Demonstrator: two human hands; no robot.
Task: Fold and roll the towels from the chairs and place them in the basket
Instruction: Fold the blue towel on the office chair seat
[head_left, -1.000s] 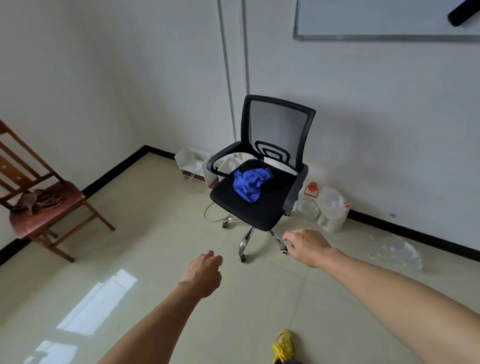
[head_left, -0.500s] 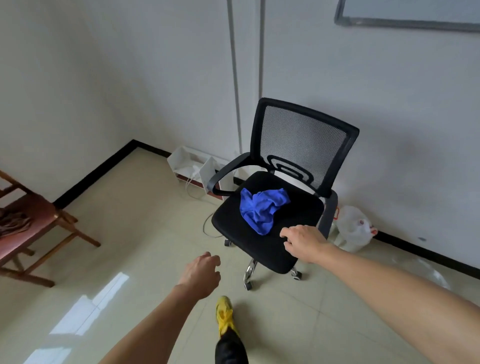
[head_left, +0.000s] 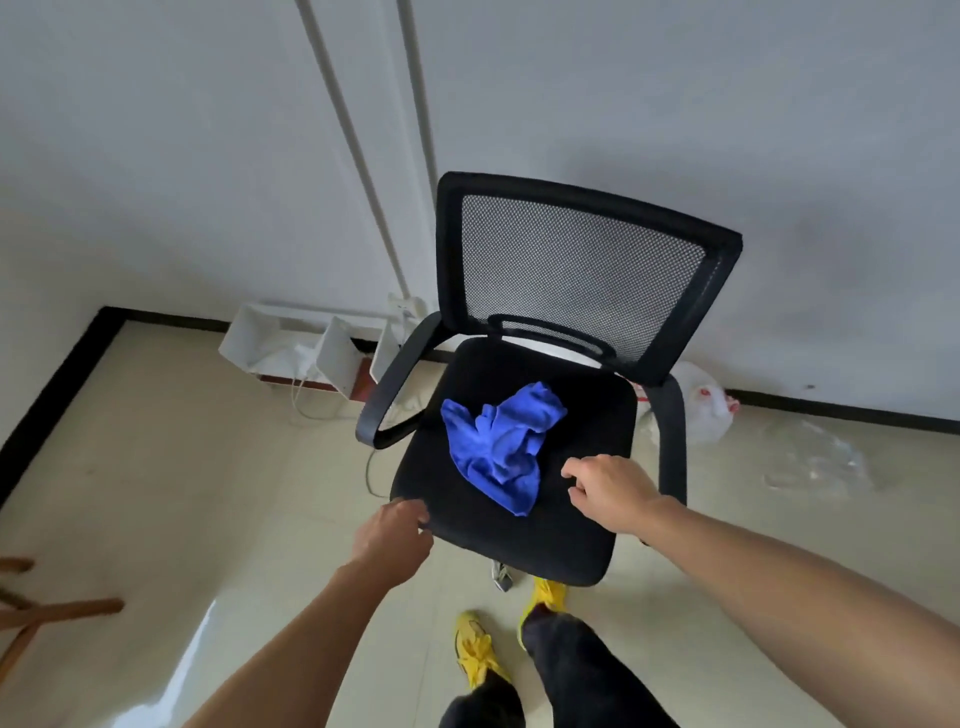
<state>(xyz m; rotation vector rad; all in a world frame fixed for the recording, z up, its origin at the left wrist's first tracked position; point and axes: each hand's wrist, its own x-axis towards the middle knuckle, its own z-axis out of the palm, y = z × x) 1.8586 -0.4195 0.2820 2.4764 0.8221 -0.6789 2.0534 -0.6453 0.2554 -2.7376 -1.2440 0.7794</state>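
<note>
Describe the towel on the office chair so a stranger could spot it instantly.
By the white wall stands a black office chair with a mesh back. On its seat lies a crumpled towel. It is the only bright blue thing, vivid against black fabric.

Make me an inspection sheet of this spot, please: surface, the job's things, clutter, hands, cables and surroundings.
Surface: black seat of the office chair, standing on a pale tiled floor.
Job's things: blue towel lying crumpled on the seat; no basket in view.
Clutter: white plastic bag and clear plastic wrap on the floor by the wall; white boxes to the left behind the chair.
Hands: left hand at the seat's front left corner; right hand over the seat, just right of the towel; both loosely curled, holding nothing.
Cables: white cords on the floor by the boxes.
Surroundings: white wall; wooden chair legs at the left edge.
</note>
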